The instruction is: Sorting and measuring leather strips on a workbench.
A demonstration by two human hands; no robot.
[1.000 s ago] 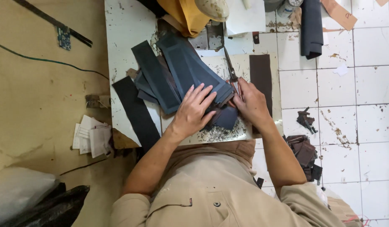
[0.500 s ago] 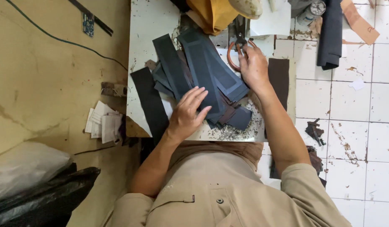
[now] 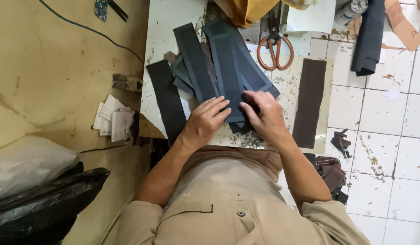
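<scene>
Left hand (image 3: 204, 121) lies flat, fingers spread, pressing the near end of the dark strips (image 3: 228, 72) at frame centre. Right hand (image 3: 263, 114) curls on the same end, fingertips pinching the top strip's edge. This looks like sorting or squaring the stack. Lifting one piece would call for a firm pinch while the left pins the rest. Scissors (image 3: 274, 49) lie above, untouched; a brown strip (image 3: 310, 102) lies right, on the board (image 3: 161, 27).

Near ends of the dark blue-grey fabric strips (image 3: 228, 68) hidden under left hand (image 3: 205, 121) and right hand (image 3: 264, 115). Beyond the strips, mustard-yellow cloth (image 3: 248, 10) cut by top edge. Orange-handled scissors' (image 3: 274, 45) blade tips tucked under that cloth.
</scene>
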